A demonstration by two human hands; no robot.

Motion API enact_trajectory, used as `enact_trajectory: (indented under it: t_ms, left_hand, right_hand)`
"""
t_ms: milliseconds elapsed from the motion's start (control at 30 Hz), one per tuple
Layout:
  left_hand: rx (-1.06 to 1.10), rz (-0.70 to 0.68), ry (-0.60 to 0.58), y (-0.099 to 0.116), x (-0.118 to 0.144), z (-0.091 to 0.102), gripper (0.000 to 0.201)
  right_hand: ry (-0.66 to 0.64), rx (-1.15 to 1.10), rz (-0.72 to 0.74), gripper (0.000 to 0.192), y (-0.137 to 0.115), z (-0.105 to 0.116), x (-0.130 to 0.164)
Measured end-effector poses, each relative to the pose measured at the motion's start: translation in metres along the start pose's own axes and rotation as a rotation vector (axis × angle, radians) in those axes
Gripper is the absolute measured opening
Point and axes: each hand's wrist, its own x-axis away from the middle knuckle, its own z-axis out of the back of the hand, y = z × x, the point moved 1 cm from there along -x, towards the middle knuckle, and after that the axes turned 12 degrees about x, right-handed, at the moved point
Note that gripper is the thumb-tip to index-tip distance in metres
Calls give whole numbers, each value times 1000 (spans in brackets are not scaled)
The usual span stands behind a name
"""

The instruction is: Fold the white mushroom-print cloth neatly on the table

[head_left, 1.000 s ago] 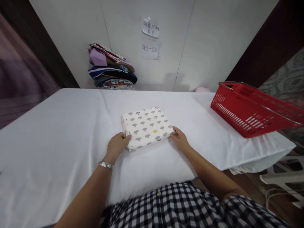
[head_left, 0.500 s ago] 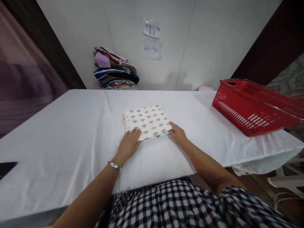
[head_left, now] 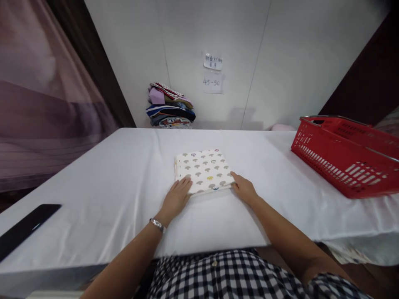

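Note:
A folded white cloth (head_left: 205,169) printed with grey mushrooms and a few coloured ones lies flat in the middle of the table. My left hand (head_left: 177,197) rests on its near left corner, fingers stretched out flat over the edge. At the near right corner, my right hand (head_left: 245,187) pinches the cloth's edge, and some of its fingers are hidden from view. The layers of the fold show along the cloth's left side.
A white-covered table (head_left: 109,182) spans the view. Against the wall stands a stack of folded fabrics (head_left: 171,110). A red basket (head_left: 346,160) sits at the right, and a black flat object (head_left: 29,226) lies at the left edge. Paper signs (head_left: 213,81) hang on the wall.
The camera view has shifted, so the scene sits lower and farther right, and more of the black object shows. Both hands stay at the same corners of the cloth.

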Motion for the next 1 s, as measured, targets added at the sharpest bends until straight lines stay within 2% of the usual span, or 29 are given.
enact_trajectory:
  t_ms: [100,200,300,400,467,567,700,800,900,1000]
  left_hand:
    - [29,33,2,7,-1,8,48]
    - [63,116,7,17,-15,16,48]
    - [71,169,24,24,-40,18,49]
    - [54,213,23,20,-63,12,52]
    - [41,317,-4,12,-68,5,55]
    - [53,444,-33,0,-64,-4,61]
    - [80,465,-44,-3,-56,-5,62]
    - [92,491,-90,-2,-59,0,63]
    - [78,493,-103,-4,-73,7,59]
    - [13,472,-31,-10,-94,11,57]
  right_hand:
    - [-32,-140,-9,54,5,7,1]
    - [0,-290,45,60,5,20,-3]
    - [98,-367,148,61,-10,36,-18]
    - [161,-287,215,56,-34,42,-40]
    - [99,-171,238,52,-45,37,-53]
    - [-58,-57,235,46,-47,21,-63]
    - [-109,-52,205,51,-37,5,-61]
    - [-128,-70,192,53,-34,3,-58]
    - [-169,-82,186,53,-39,9,-64]
    - [-161,-95,193,54,-48,15,-85]
